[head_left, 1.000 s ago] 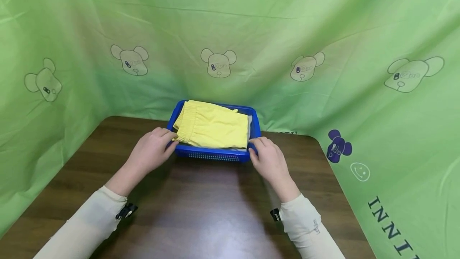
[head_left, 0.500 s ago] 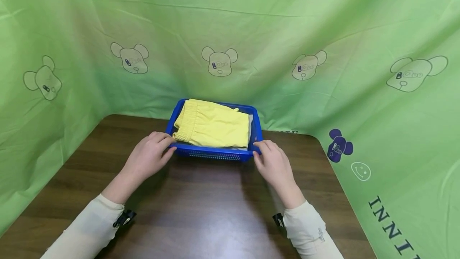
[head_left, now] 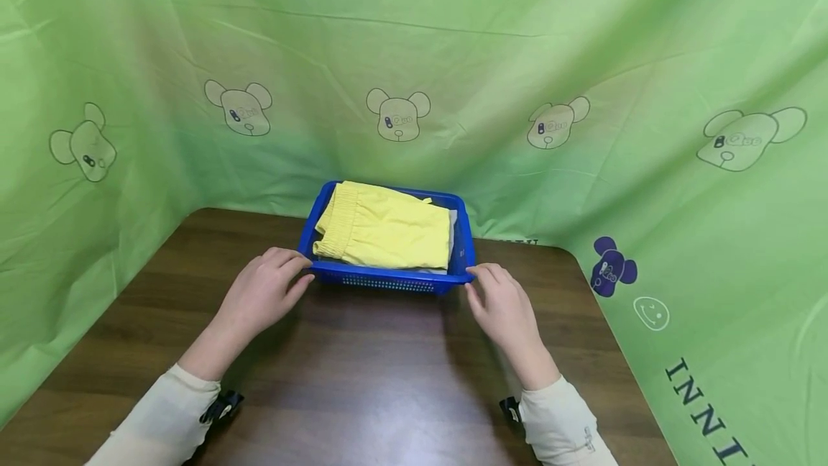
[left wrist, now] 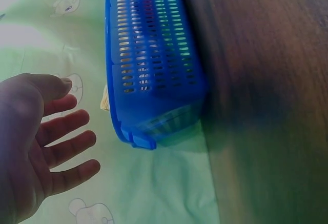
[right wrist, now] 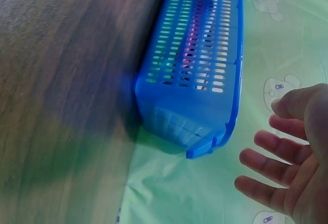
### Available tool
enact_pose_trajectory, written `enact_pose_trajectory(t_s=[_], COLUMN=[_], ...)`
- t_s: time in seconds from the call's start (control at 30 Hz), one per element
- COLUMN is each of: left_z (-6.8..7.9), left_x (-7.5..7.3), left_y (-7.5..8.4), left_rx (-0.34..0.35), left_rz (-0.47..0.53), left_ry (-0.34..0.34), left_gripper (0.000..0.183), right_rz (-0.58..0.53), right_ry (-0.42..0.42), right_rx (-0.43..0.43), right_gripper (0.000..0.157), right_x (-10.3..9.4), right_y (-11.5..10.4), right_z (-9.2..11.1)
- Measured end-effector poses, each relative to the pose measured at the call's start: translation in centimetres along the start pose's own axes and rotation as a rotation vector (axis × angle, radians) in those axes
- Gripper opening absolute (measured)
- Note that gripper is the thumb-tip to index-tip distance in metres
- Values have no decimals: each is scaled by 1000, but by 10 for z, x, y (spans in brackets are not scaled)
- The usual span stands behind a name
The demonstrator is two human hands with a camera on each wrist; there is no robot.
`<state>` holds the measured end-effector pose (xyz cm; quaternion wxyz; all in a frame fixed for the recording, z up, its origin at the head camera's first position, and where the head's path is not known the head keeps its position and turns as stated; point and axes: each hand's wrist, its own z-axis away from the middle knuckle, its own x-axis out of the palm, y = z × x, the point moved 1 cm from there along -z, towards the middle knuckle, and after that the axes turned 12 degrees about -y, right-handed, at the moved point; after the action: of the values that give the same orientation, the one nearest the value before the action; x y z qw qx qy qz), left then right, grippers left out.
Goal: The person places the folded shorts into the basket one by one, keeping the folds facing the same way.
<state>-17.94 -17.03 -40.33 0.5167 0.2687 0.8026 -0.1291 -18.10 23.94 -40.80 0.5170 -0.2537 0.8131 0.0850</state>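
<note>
A blue plastic basket with slotted sides stands at the far edge of the table. Folded inside lies a yellow garment with a gathered elastic waistband, and a strip of grey cloth shows beneath it. My left hand is at the basket's near left corner; the left wrist view shows its fingers spread and apart from the rim. At the near right corner is my right hand, its fingers also extended, with a gap to the basket in the right wrist view. Neither hand holds anything.
The brown wooden table reaches from the basket to the near edge of view. A green curtain printed with bear heads hangs behind and on both sides, close to the basket's back.
Both hands have let go of the basket's corners and drawn slightly outward and back, the right one more. Basket and yellow garment stay in place.
</note>
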Motion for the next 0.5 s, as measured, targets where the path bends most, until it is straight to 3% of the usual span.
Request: enact_pose_trajectory(t_s=[0.5], left_z=[5], left_x=[5], left_y=[-5], left_rx=[-29], left_rz=[-14], left_ry=[-13], left_gripper=[25], right_rz=[-62], right_ry=[-13], right_rx=[47], right_gripper=[28], right_x=[-1], right_y=[8], right_z=[5])
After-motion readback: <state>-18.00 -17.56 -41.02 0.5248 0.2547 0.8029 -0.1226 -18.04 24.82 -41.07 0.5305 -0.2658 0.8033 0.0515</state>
